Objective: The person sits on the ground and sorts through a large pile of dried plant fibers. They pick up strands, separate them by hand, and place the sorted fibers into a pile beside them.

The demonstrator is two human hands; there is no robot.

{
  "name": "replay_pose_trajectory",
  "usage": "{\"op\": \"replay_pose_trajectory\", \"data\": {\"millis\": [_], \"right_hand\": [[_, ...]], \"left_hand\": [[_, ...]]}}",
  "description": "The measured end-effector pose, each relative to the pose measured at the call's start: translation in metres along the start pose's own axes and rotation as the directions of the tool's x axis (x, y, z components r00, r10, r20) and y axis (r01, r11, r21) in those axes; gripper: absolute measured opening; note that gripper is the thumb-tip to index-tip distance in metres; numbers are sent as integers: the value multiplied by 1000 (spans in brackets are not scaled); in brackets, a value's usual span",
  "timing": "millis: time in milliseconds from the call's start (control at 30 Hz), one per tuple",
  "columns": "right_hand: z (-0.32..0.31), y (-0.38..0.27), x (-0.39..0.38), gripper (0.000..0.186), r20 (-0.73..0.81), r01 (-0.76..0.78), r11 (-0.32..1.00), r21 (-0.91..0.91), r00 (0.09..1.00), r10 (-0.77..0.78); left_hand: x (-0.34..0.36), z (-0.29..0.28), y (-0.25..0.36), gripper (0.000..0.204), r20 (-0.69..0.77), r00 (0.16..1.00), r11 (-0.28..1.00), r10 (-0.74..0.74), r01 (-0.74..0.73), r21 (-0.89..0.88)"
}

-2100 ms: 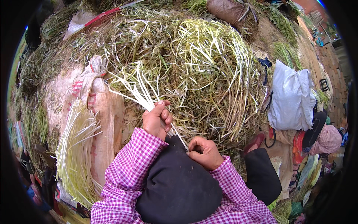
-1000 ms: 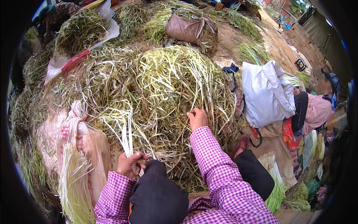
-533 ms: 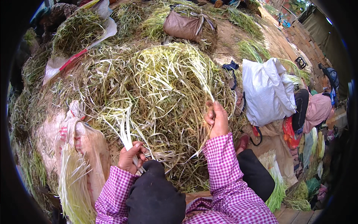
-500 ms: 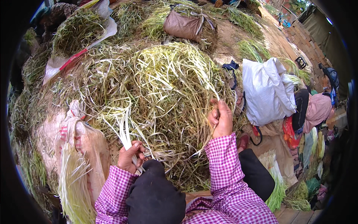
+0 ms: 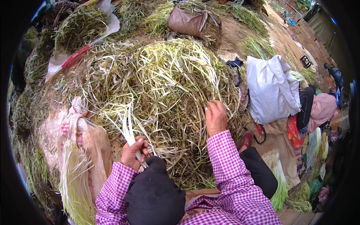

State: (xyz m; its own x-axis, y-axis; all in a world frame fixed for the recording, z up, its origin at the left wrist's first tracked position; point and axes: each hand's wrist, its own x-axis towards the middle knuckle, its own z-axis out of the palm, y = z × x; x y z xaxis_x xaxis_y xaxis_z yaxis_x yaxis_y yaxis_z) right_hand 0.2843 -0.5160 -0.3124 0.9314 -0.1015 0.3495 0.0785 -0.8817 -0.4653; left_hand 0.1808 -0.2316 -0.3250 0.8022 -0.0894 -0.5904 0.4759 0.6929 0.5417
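Note:
My left hand [image 5: 132, 154] is closed around a small bunch of white-stemmed yellow chives [image 5: 128, 129], their leafy ends fanned over the near left of the heap. My right hand [image 5: 216, 118] reaches over the right side of the heap, fingers loosely bent, with no stalk seen in them; the thumb is hidden. Before me lies the broad heap of brown, withered leaves [image 5: 165, 127]. Paler loose chives [image 5: 168, 67] are spread on its far part. Beside my left sleeve, a bundle of trimmed pale chives [image 5: 75, 183] leans against a beige sack [image 5: 95, 142].
A stuffed white sack [image 5: 272, 90] stands right of the heap, near a person in a checked sleeve [image 5: 323, 108]. A brown wrapped bundle [image 5: 187, 22] lies beyond it. Another chive bundle [image 5: 278, 180] rests beside my dark-clad right knee [image 5: 258, 172]. My left knee [image 5: 155, 195] rises between my arms.
My right hand has let go of the thin stalks it pinched, and its fingers have loosened over the heap. The left hand keeps its bunch in nearly the same place.

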Motion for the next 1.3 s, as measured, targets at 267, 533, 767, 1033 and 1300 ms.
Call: {"op": "replay_pose_trajectory", "data": {"millis": [267,533,767,1033,1300], "right_hand": [[32,23,34,8,83,-304,950,70,951,298],[-18,26,33,5,272,-604,446,660,746,608],[-30,10,18,14,366,-604,260,754,713,598],[19,-20,-27,11,540,-649,542,534,755,372],[38,-29,-30,14,542,-249,807,535,834,-101]], "left_hand": [[-3,2,-5,12,26,999,998,-28,29,-55],[-3,7,-5,12,10,999,994,-40,41,-98],[-1,14,-2,11,41,999,993,-21,25,-117],[68,98,5,22,-45,998,960,-31,43,278],[124,122,-22,14,-54,998,935,35,-14,353]]}}
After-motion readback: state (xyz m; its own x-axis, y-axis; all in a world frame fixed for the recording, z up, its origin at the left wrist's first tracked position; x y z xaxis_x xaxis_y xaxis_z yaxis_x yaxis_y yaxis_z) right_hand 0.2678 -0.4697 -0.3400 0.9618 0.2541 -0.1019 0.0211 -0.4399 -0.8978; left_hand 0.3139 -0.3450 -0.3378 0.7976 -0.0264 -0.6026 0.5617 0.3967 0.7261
